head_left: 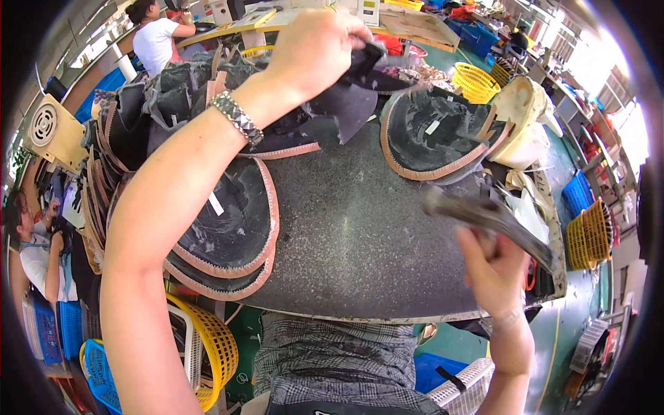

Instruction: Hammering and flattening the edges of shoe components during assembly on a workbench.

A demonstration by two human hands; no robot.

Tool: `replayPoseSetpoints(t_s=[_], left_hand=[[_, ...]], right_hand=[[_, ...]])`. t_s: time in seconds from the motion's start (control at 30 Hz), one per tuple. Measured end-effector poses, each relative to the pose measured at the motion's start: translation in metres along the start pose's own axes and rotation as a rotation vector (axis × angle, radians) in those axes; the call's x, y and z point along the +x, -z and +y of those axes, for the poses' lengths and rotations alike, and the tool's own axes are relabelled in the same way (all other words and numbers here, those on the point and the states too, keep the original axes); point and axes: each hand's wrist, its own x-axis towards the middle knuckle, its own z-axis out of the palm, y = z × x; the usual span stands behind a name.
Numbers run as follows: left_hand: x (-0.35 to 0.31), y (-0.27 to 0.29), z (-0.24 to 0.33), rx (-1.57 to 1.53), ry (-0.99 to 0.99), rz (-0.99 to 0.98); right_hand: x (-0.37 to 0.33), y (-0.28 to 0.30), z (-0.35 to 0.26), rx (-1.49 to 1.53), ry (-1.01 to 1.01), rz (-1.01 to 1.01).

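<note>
At the top middle, my left hand (pixel 318 52) is closed on a limp black shoe-upper piece (pixel 366 66), partly hidden behind the fingers. More dark upper pieces (pixel 339 107) lie just below it. My right hand (pixel 498 273), at the right side of the table, grips a long, dark, flat object (pixel 491 214), blurred by motion; its kind cannot be made out. Beyond the right hand rests a stack of black uppers with tan stitched edges (pixel 436 131). Beneath my left forearm lies another stack of such uppers (pixel 228 221).
A dark speckled tabletop (pixel 332 228) spans the middle. Cream shoe lasts (pixel 522 117) stand at the back right. Yellow baskets (pixel 474 83) are around the table, one (pixel 214 353) at the lower left. Two other people (pixel 155 41) are at the left.
</note>
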Motion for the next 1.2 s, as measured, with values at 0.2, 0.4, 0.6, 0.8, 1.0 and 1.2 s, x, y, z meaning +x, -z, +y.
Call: replayPoseSetpoints(t_s=[0.2, 0.4, 0.6, 0.8, 1.0, 1.2], left_hand=[[0.004, 0.002, 0.002, -0.105, 0.055, -0.116], [-0.02, 0.024, 0.013, 0.109, -0.154, -0.134], [0.006, 0.094, 0.066, -0.073, -0.23, 0.055], [-0.03, 0.113, 0.122, -0.926, 0.552, -0.217], [-0.18, 0.047, 0.155, -0.911, 1.056, -0.785], [-0.224, 0.025, 0.148, -0.875, 1.065, -0.571]], right_hand=[[0.122, -0.117, 0.012, -0.344, 0.548, -0.093], [0.214, -0.228, 0.085, -0.749, 0.503, -0.1], [0.222, -0.253, 0.168, -0.455, 0.326, -0.051], [0.193, -0.103, 0.112, -0.339, 0.365, 0.064], [0.067, -0.003, -0.004, 0.022, -0.088, -0.188], [-0.061, -0.012, 0.008, -0.025, 0.12, -0.687]])
